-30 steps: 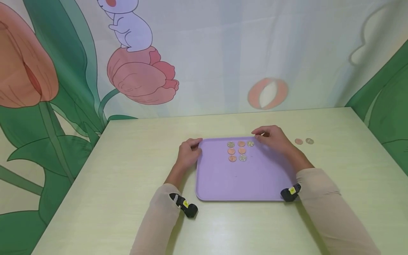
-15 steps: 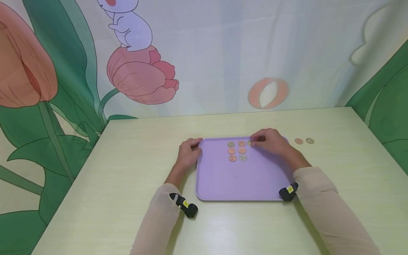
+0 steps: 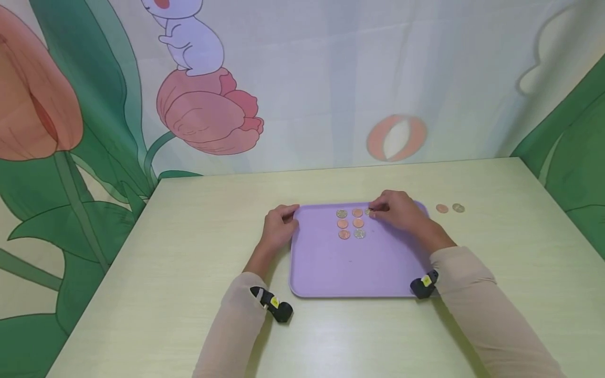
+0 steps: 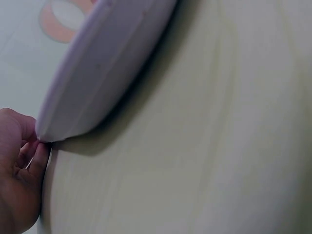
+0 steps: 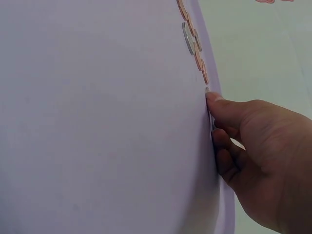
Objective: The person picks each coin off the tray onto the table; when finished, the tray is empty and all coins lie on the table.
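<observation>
Pale table [image 3: 189, 273] filling the lower frame, lilac tray [image 3: 350, 268] at centre, left hand [image 3: 279, 227] curled on its left rim, right hand [image 3: 399, 211] fingertip pressing a silver coin [image 3: 367, 211] at upper tray, coins in rows [image 3: 351, 223] alongside

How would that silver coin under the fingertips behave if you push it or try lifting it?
The silver coin lies flat on the smooth purple tray, so it would probably slide, not roll. It looks thin, so lifting it likely means prying an edge, as the right hand touches it. Probably stiff and light.
</observation>
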The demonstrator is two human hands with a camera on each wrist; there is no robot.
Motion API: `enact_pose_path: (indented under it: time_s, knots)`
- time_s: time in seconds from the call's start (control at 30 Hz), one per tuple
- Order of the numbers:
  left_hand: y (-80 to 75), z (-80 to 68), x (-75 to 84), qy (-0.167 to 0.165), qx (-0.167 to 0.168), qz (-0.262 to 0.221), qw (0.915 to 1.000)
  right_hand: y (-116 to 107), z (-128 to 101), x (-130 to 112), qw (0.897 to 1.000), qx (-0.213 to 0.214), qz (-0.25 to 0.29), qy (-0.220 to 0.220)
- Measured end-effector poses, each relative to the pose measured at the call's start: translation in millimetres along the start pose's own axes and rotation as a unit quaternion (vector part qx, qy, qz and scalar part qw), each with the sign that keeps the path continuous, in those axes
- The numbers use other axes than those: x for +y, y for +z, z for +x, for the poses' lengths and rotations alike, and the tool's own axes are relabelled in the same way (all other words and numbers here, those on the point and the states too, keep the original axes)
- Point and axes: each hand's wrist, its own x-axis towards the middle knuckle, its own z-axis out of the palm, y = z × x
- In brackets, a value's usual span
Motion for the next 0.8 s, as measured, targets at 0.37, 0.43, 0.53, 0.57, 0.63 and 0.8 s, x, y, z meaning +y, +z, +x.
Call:
enact_pose_path:
  time_s: [0.37,0.43,0.53,0.57,0.63,0.8]
  knots:
    - [-0.6,-0.3,-0.7,0.0,-0.001,0.003,1.0,-1.5,1.7,-8.8,0.998,-0.045,-0.028,0.03]
    - [-0.3,-0.3,-0.4,0.001,0.0,0.003,1.0,-1.5,1.3,-8.5,0.998,-0.046,-0.026,0.029]
    - [0.3,0.2,-0.2,0.001,0.001,0.003,1.0,-1.6,0.2,-5.7,0.999,-0.039,-0.016,0.012]
    - [0.5,0.3,-0.1,0.001,0.001,0.002,1.0,-1.5,-0.1,-4.5,0.999,-0.036,-0.012,0.006]
    - [0.8,0.6,-0.3,0.001,0.001,0.0,1.0,-1.6,-1.1,-2.5,0.999,-0.032,-0.006,-0.008]
    - [1.3,0.8,-0.9,-0.003,0.001,-0.003,1.0,-1.6,-1.7,0.9,0.999,-0.034,0.004,-0.019]
